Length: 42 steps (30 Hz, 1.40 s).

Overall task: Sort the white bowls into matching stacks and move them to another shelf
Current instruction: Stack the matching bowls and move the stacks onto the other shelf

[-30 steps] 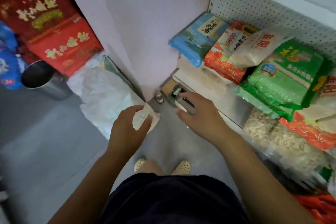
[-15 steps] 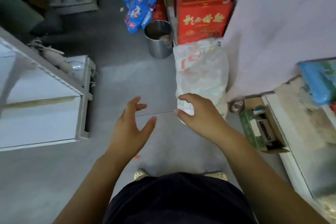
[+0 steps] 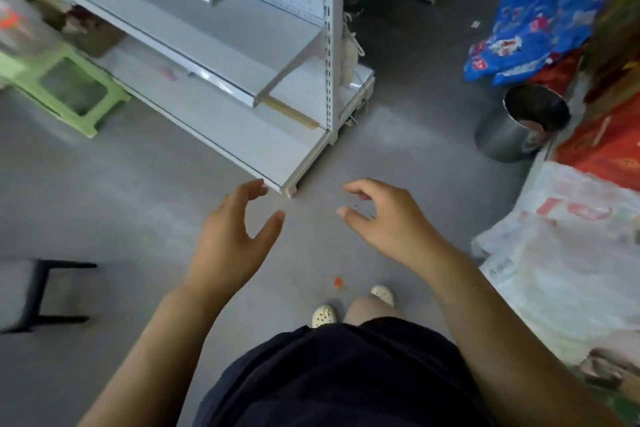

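No white bowls show in this view. My left hand [image 3: 235, 232] hovers over the grey floor with fingers spread and nothing in it. My right hand [image 3: 384, 218] is beside it, fingers curled loosely apart, also holding nothing. Both hands are just short of the near corner of a white metal shelf unit [image 3: 221, 114], whose visible boards are bare.
A green plastic stool [image 3: 59, 90] stands at the left by the shelf. A steel bucket [image 3: 519, 125], blue bags [image 3: 530, 35], red cartons [image 3: 609, 146] and white sacks [image 3: 568, 263] line the right side. A black-legged stool [image 3: 34, 291] is at the lower left.
My view has swung left from the stocked shelf and sacks toward the white shelf unit. My left hand let go of the white thing it held a second ago; both hands stay raised.
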{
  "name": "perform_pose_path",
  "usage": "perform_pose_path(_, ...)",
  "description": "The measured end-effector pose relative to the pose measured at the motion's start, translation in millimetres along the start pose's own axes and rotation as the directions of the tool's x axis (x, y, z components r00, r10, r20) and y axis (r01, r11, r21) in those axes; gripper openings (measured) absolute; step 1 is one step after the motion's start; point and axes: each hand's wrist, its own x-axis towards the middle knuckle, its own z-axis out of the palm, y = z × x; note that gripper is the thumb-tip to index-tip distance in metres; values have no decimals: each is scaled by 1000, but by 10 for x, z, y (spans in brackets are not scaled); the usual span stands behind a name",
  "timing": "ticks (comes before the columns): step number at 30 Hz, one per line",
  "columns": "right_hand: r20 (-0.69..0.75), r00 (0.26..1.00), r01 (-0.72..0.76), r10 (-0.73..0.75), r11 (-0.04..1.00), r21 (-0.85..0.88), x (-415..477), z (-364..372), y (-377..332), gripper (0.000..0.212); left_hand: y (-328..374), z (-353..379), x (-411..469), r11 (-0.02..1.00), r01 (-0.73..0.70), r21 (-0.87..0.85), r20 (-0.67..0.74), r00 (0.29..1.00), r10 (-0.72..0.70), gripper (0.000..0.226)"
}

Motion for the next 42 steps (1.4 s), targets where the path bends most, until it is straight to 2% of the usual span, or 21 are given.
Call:
perform_pose_path(5, 165, 981, 105, -101, 994, -15, 613, 351, -453, 40, -534, -339, -47, 962, 251, -106, -152, 952, -265, 52)
perform_pose_path(12, 352, 892, 314, -285, 949, -28, 1699, 777, -1186, 42, -974, -783, 327, 895, 428, -125, -280, 850, -446, 47)
perform_pose_path(18, 460, 798, 457, -390, 889, -39, 2571, 919, -1820, 45, -1146, -1154, 962, 863, 475, -174, -338, 794, -505, 48)
perform_pose_path(21, 521, 757, 480, -394, 876, -36, 2917, 1059, -2091, 45, -1283, -1320, 1179, 833, 526, -171, -389, 741, -547, 48)
perform_pose_path(25, 569, 710, 529, -414, 848, -42, 3280, 1422, -2455, 45, -1556, -1525, 1288, 773, 625, -107, -375, 695, -613, 49)
perform_pose_path(31, 632, 646, 563, -428, 826, -16, 3681, 2018, -3100, 44, -2214, -2007, 1324, 706, 697, -125, -376, 625, -684, 50)
perform_pose_path(33, 619, 649, 566, -443, 824, -4, 3821, 2230, -3364, 43, -2480, -2246, 1403, 708, 696, -119, -378, 627, -681, 50)
perform_pose_path(37, 513, 709, 543, -484, 839, 41, 4083, 2652, -3966, 42, -3029, -2920, 1664, 758, 648, -74, -386, 682, -621, 51)
perform_pose_path(42, 414, 774, 472, -479, 872, 126, 4351, 2965, -4560, 60, -3554, -3761, 2077, 847, 532, -4, -366, 788, -496, 51)
